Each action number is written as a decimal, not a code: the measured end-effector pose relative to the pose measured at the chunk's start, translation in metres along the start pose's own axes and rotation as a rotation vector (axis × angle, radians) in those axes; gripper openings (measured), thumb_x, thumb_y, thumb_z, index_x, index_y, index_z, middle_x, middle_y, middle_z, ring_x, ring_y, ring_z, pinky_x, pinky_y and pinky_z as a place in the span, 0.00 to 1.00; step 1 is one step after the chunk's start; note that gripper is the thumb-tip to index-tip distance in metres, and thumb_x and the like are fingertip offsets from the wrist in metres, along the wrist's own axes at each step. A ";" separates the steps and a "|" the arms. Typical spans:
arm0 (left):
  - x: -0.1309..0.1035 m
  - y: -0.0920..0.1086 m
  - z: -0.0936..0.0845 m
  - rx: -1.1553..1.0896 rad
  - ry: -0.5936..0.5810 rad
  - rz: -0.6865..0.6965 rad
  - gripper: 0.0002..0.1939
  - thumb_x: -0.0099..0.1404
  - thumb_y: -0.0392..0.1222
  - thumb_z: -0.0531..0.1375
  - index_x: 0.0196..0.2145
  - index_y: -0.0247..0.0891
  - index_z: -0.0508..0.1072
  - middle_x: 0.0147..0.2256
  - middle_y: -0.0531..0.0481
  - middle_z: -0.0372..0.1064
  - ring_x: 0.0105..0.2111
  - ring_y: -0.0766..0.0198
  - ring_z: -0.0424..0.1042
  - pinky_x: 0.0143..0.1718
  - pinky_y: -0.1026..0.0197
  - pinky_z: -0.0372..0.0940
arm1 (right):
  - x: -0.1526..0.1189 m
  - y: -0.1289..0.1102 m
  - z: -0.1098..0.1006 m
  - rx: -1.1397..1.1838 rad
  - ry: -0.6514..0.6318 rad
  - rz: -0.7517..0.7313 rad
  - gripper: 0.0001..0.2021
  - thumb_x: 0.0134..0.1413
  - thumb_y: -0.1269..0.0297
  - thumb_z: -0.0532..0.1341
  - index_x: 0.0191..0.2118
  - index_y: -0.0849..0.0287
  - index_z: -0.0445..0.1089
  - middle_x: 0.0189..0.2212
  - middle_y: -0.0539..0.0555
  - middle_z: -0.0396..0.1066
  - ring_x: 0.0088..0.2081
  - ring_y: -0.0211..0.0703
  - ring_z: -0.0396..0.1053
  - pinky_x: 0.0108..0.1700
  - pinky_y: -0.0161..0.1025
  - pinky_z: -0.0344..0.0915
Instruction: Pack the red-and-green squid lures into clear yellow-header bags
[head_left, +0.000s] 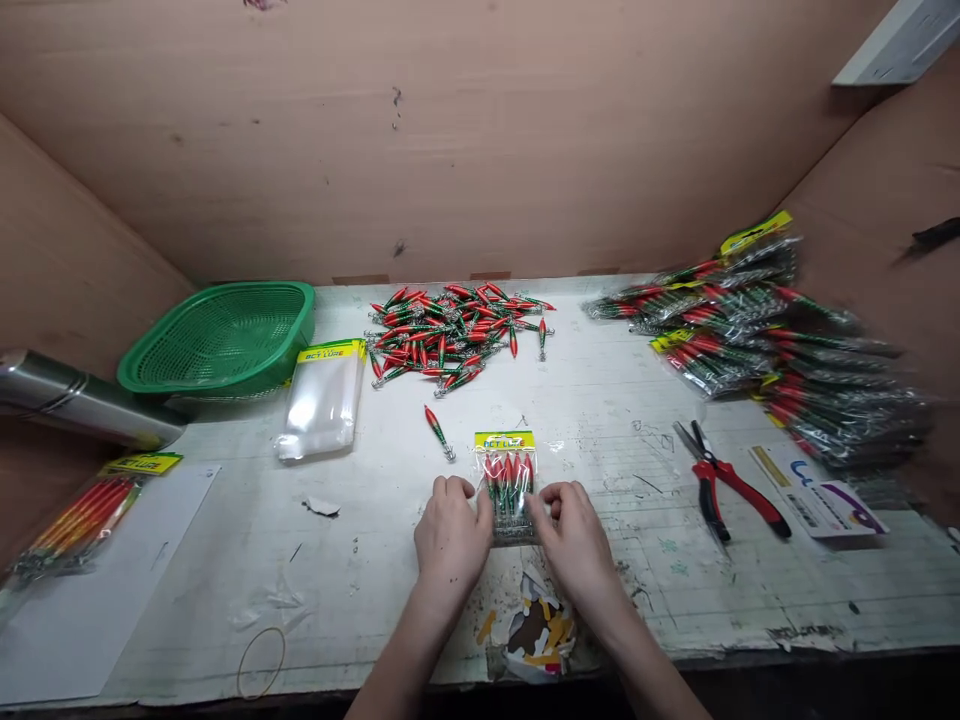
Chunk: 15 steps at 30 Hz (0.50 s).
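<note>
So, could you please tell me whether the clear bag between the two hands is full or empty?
Full: the bag under the left hand and right hand shows red-and-green lures side by side.

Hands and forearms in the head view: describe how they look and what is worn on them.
Both the left hand and the right hand are bare: no gloves, rings, watch or bracelet show. The forearms are uncovered too, with no sleeve down to the picture's lower edge. Fingernails look short and unpainted.
</note>
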<state>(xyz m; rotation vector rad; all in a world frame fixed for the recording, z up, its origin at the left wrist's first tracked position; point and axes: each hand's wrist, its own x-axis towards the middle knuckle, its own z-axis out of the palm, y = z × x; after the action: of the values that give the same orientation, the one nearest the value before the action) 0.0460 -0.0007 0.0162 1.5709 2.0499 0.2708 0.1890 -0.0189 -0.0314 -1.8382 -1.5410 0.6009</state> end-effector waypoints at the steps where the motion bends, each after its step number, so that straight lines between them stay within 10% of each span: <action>1: 0.001 0.001 0.000 -0.013 0.006 0.018 0.10 0.63 0.45 0.54 0.33 0.36 0.68 0.36 0.44 0.66 0.38 0.53 0.67 0.34 0.57 0.57 | -0.001 -0.001 0.002 0.004 0.024 -0.005 0.13 0.53 0.51 0.56 0.30 0.57 0.61 0.29 0.54 0.64 0.33 0.48 0.62 0.35 0.42 0.58; 6: 0.001 -0.004 0.002 -0.215 0.009 0.160 0.13 0.57 0.50 0.59 0.25 0.38 0.64 0.29 0.47 0.67 0.36 0.55 0.67 0.38 0.58 0.60 | -0.004 -0.006 -0.001 0.390 0.014 0.075 0.15 0.50 0.51 0.61 0.28 0.56 0.58 0.27 0.51 0.59 0.31 0.44 0.58 0.35 0.39 0.57; 11: 0.002 -0.014 0.010 -0.943 -0.199 0.071 0.25 0.46 0.60 0.65 0.33 0.37 0.69 0.19 0.56 0.63 0.25 0.63 0.66 0.31 0.62 0.63 | -0.004 -0.010 -0.014 1.101 -0.187 0.244 0.22 0.46 0.48 0.67 0.33 0.57 0.57 0.27 0.47 0.62 0.29 0.37 0.60 0.33 0.33 0.57; 15: 0.000 -0.014 0.013 -1.020 -0.288 0.054 0.27 0.45 0.62 0.67 0.34 0.35 0.73 0.25 0.50 0.71 0.30 0.61 0.71 0.36 0.63 0.66 | 0.000 -0.013 -0.026 1.155 -0.122 0.303 0.24 0.42 0.45 0.68 0.33 0.57 0.59 0.27 0.49 0.65 0.29 0.37 0.63 0.32 0.34 0.61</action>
<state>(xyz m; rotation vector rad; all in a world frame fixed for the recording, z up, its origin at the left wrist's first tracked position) 0.0409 -0.0071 -0.0010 0.9320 1.2776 0.8830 0.1986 -0.0226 -0.0045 -1.1001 -0.6527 1.3910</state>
